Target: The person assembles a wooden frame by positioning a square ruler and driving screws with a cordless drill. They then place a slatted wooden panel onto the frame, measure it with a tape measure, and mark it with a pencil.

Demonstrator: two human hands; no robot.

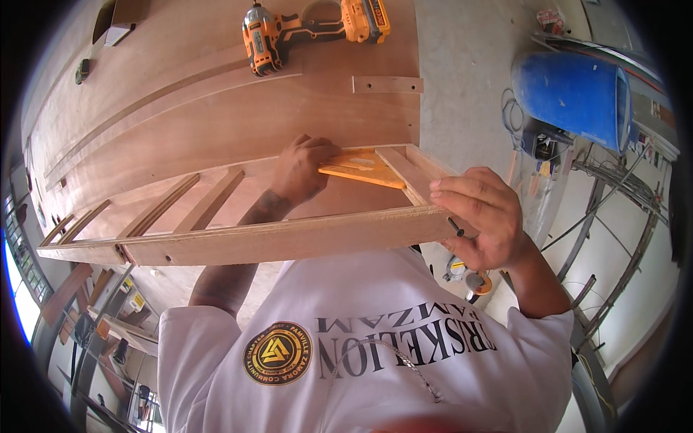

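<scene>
Here's the left forearm (263,211), crossing behind the near rail of the wooden frame (310,237), left hand (303,169) curled by its far rail; right hand (491,213) clasps its right end.

Orange square (364,170), partly hidden

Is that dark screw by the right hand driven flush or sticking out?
Sticking out: the dark screw beside the right hand projects from the wooden frame; its depth I cannot tell.
</scene>
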